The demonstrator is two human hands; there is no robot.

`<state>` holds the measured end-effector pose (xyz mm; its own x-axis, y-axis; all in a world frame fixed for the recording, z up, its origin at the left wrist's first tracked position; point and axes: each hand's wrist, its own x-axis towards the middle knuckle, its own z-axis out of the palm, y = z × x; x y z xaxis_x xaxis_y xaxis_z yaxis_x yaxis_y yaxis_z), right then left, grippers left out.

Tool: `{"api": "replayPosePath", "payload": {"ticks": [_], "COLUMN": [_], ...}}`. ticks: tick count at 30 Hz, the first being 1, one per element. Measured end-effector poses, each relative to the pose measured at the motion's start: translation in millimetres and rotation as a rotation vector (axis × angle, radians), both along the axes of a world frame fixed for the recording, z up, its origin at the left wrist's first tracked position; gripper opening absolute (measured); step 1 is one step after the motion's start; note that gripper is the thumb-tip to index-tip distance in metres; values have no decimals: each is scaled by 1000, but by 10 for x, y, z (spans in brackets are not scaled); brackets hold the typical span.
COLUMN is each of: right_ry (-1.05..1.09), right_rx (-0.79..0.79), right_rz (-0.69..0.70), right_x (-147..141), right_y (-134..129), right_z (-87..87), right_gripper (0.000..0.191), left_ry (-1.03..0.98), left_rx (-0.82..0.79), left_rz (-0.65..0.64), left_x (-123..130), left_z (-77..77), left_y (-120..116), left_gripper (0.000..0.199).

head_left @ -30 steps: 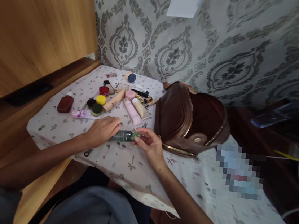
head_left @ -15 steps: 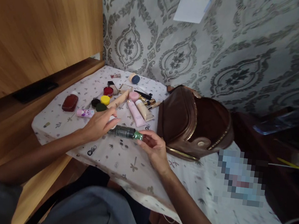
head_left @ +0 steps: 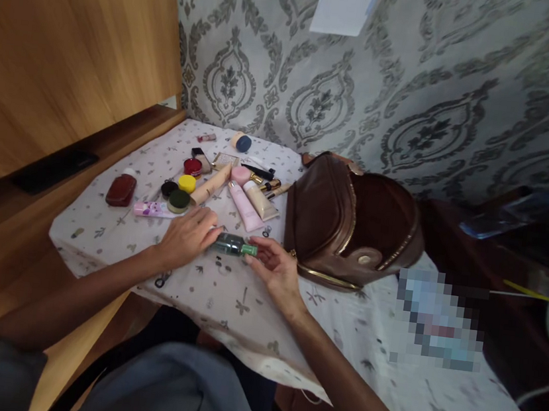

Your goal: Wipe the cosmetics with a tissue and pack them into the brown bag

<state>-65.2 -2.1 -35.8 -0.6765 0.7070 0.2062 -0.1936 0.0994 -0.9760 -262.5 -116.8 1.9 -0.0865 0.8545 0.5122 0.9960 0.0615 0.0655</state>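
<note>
A small dark green bottle [head_left: 230,244] lies on its side just above the table cloth, between my two hands. My left hand [head_left: 188,238] is closed around its left end and covers that part. At the other end, the thumb and fingers of my right hand [head_left: 276,278] pinch the lighter green cap [head_left: 249,250]. Beyond my left hand are a dark green round jar [head_left: 178,201], a pink-and-purple tube [head_left: 154,209] and a peach tube [head_left: 211,185]. A pink tube [head_left: 245,206] and a beige tube [head_left: 261,201] lie behind the bottle.
An unzipped brown leather bag [head_left: 321,211] stands right of the cosmetics. A dark red case [head_left: 121,190], a yellow-lidded jar [head_left: 186,183] and a red round container [head_left: 192,167] lie at left. A wooden cabinet [head_left: 76,28] borders the left side; a patterned wall [head_left: 273,52] rises behind.
The view has shifted slightly, moving the scene a little left. The bottle appears turned, its dark printed side less visible. My left hand covers more of its end; both hands stay on it.
</note>
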Motion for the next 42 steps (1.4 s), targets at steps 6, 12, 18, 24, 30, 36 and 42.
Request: {"api": "replayPosePath", "payload": {"ticks": [6, 12, 18, 24, 30, 36, 42], "right_ry": [-45, -39, -10, 3, -39, -62, -21], "right_rx": [-38, -132, -109, -111, -138, -112, -94], "right_rz": [11, 97, 95, 111, 105, 53, -19], "right_x": [-10, -31, -33, -8, 25, -8, -36], "right_y": [-13, -46, -67, -69, -47, -40, -34], "right_z": [98, 160, 188, 181, 178, 141, 111], "right_gripper": [36, 38, 30, 33, 31, 33, 35], "left_ry": [-225, -337, -234, -136, -191, -334, -393], "left_rx": [-6, 9, -28, -143, -142, -142, -120], "left_rz": [26, 62, -69, -193, -47, 21, -12], "left_x": [-274, -338, -7, 378, 25, -318, -310], "left_z": [-167, -72, 284, 332, 106, -68, 53], "left_y": [-184, -142, 101, 303, 140, -153, -124], "left_gripper": [24, 19, 30, 24, 23, 25, 24]}}
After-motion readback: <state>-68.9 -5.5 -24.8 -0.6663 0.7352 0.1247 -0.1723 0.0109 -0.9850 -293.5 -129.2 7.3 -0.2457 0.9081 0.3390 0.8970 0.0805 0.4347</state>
